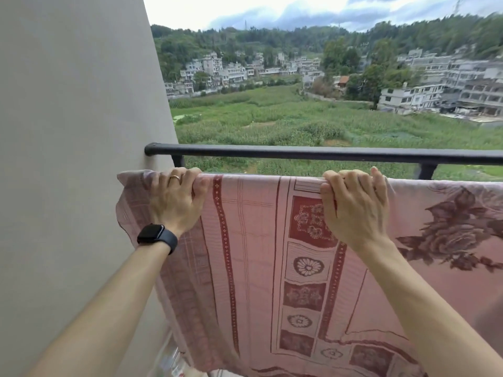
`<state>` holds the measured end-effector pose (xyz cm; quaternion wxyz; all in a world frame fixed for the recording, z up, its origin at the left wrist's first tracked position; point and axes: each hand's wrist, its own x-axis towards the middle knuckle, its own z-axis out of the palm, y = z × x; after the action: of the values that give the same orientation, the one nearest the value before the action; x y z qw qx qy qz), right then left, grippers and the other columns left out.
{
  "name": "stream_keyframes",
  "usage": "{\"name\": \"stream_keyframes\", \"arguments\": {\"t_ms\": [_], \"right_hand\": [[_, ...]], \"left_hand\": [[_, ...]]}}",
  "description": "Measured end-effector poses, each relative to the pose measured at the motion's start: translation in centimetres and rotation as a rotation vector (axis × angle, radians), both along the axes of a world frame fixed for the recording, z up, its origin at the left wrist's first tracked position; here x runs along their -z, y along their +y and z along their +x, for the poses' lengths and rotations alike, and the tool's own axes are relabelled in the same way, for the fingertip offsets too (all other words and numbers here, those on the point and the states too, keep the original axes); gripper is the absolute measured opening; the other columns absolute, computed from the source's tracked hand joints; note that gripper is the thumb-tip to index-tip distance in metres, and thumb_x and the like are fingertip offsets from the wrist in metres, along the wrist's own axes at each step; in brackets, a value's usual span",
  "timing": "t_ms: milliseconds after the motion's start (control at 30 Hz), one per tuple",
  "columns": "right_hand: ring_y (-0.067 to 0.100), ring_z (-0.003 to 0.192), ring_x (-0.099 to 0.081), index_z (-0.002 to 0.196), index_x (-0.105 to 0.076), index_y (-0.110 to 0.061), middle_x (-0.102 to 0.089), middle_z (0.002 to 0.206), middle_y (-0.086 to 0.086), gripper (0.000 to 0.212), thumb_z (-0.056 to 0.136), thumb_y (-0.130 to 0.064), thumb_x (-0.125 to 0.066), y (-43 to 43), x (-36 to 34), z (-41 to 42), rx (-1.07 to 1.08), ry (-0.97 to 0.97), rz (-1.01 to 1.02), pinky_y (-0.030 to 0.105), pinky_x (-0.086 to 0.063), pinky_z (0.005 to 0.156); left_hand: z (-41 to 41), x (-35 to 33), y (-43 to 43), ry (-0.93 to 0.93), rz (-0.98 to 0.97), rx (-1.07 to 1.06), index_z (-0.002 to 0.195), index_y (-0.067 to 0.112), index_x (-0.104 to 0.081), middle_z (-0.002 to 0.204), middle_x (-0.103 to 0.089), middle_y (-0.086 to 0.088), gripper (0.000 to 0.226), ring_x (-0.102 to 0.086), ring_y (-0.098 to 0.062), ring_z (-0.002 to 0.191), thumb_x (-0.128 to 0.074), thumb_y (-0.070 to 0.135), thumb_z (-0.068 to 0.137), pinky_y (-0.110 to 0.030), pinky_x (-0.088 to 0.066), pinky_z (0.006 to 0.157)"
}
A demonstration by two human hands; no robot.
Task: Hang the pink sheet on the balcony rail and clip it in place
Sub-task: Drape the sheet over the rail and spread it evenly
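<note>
Now both the left hand [174, 198] and right hand [353, 205] curl their fingers [351, 176] tightly over the pink sheet's [253, 240] top edge, just below the black rail [299, 152] beyond the fingertips.

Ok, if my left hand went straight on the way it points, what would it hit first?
Probably the rail, just beyond the left hand gripping the sheet, though depth is unclear.

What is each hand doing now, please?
Left hand: closed, gripping the sheet at its top edge.
Right hand: closed, gripping the sheet's top edge.
</note>
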<state>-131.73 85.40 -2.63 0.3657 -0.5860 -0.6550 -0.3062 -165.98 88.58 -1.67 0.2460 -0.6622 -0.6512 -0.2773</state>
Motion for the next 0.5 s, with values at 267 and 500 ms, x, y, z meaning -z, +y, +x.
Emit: {"name": "stream_keyframes", "arguments": {"t_ms": [267, 500], "right_hand": [[0.029, 0.086, -0.051, 0.090, -0.059, -0.008, -0.064, 0.085, 0.012, 0.052, 0.104, -0.037, -0.019, -0.8, -1.0, 5.7, 0.107, 0.206, 0.002, 0.042, -0.032, 0.091], [0.030, 0.101, -0.051, 0.092, -0.066, -0.009, -0.066, 0.104, 0.013, 0.047, 0.102, -0.038, -0.029, -0.9, -2.7, 6.9, 0.237, 0.319, -0.073, 0.047, -0.027, 0.105]], "left_hand": [[-0.2, 0.3, 0.8, -0.106, 0.098, 0.058, 0.114, 0.026, -0.059, 0.111, -0.066, -0.004, 0.048, -0.053, -0.028, 0.110, -0.021, 0.051, 0.100, -0.049, -0.027, 0.105], [1.8, -0.3, 1.3, -0.179, 0.146, 0.105, 0.107, 0.021, -0.061, 0.115, -0.063, -0.008, 0.036, -0.051, -0.031, 0.114, -0.030, 0.039, 0.100, -0.051, -0.023, 0.109]]}}
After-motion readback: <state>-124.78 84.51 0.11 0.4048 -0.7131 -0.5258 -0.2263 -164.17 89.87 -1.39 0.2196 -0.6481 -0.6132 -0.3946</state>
